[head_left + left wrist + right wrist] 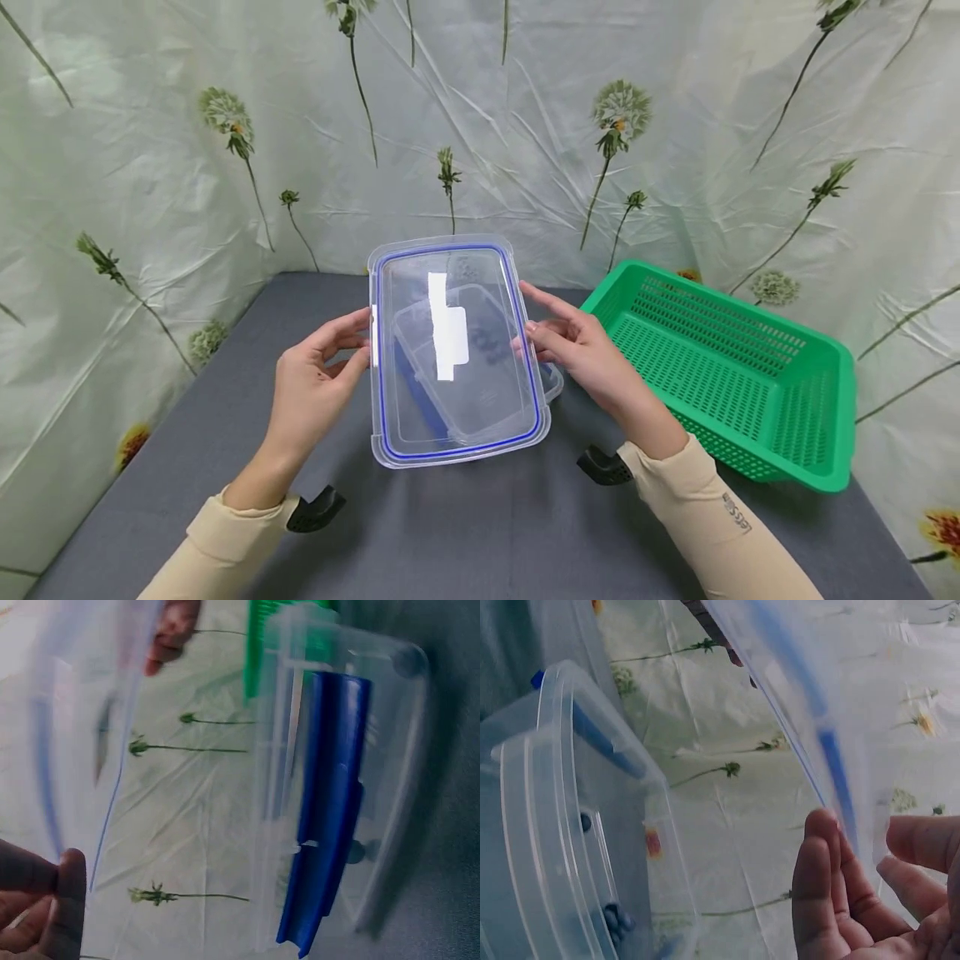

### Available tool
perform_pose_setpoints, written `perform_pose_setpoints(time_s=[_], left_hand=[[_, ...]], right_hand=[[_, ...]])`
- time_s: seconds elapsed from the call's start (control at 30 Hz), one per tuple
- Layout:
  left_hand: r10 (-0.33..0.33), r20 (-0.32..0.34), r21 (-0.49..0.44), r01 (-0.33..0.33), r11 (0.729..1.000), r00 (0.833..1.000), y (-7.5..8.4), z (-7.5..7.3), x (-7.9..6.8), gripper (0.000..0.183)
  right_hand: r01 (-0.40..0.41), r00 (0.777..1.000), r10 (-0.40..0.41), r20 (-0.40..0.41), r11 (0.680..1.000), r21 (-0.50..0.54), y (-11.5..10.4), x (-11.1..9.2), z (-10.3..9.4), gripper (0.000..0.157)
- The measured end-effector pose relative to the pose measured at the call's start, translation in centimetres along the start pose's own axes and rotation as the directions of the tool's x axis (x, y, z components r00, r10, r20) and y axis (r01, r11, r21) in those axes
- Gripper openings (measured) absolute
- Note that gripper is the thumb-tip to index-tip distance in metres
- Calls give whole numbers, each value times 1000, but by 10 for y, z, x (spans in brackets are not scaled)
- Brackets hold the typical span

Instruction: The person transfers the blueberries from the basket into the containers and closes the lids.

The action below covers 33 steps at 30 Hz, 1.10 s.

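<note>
A clear plastic lid with a blue seal line is held up, tilted, between both hands. My left hand pinches its left edge with thumb and fingers. On the opposite edge, my right hand grips it, index finger stretched along the side. Below and behind the lid stands a clear plastic container, its top uncovered, seen partly through the lid in the head view. Inside it lie a long blue channel-shaped piece and several small dark-blue round things, best seen in the right wrist view.
A green perforated basket sits on the right, close to my right forearm. The grey tabletop runs back to a pale curtain with a dandelion print, which hangs behind and along both sides.
</note>
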State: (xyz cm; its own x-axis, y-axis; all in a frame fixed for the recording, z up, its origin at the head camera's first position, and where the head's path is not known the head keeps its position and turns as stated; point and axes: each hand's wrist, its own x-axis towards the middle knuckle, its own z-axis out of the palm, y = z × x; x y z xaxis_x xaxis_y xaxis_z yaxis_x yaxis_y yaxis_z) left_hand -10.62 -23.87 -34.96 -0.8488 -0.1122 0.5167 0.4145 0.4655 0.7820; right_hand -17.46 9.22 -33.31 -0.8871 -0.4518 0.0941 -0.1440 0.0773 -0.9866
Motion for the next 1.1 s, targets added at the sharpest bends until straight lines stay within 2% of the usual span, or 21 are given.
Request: perform_pose_setpoints(time_s=[0.1,0.2,0.37,0.6,0.8,1.1], left_hand=[[87,-29,71,-85,994,996,0,8,0,49],[166,-37,96,-162,982,985,1,13,0,52],[232,-37,105,-228,968,972,5,17,2,52],[218,-49,73,-215,974,975,7,23,4,47],[211,-57,48,-208,977,976,8,26,6,41],[194,-81,89,-187,978,978,11,29,8,34]], right_hand=[[-5,1000,5,6,1000,24,1,-4,-7,58],[-12,1000,12,11,999,49,-1,-7,-12,55],[-5,999,2,34,995,95,0,-11,-21,54],[51,997,-56,51,995,83,1,-13,-26,65],[-24,998,26,-49,999,43,-3,-14,-25,63],[-20,990,17,-137,1000,-18,-6,-9,-24,58]])
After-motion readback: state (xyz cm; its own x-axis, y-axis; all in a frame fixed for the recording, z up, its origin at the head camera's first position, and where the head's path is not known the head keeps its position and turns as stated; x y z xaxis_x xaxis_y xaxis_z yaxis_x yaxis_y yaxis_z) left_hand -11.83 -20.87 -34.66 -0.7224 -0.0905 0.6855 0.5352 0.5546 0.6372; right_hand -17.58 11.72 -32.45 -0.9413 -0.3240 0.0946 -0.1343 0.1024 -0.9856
